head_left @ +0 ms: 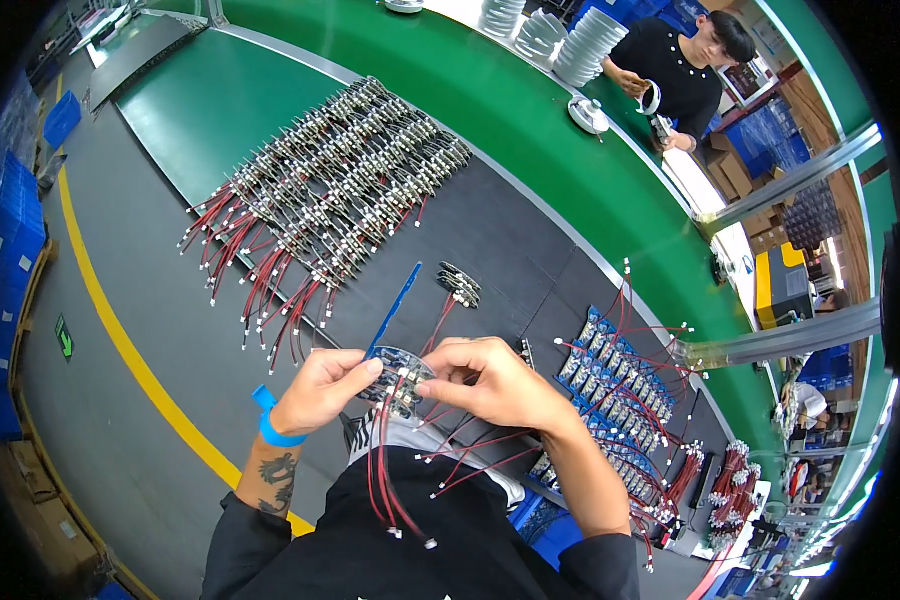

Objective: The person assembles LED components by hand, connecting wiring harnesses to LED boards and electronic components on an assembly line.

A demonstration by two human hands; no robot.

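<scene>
In front of my body I hold a small circuit board (402,370) with white connectors and red and black wires that hang toward my lap. My left hand (332,388), with a blue band on its wrist, grips the board's left edge between thumb and fingers. A thin blue strip (398,308) rises from beside the left fingertips; whether it is joined to the board I cannot tell. My right hand (485,380) pinches the right side of the board near its connectors. Just beyond the hands lies a small stack of boards (460,284) with red wires.
Long rows of wired boards (340,180) cover the dark bench at far left. Blue board panels (615,390) with wires lie at right, near red wire bundles (735,490). Behind runs a green conveyor (530,165); across it a co-worker (670,80) holds a white ring-shaped part.
</scene>
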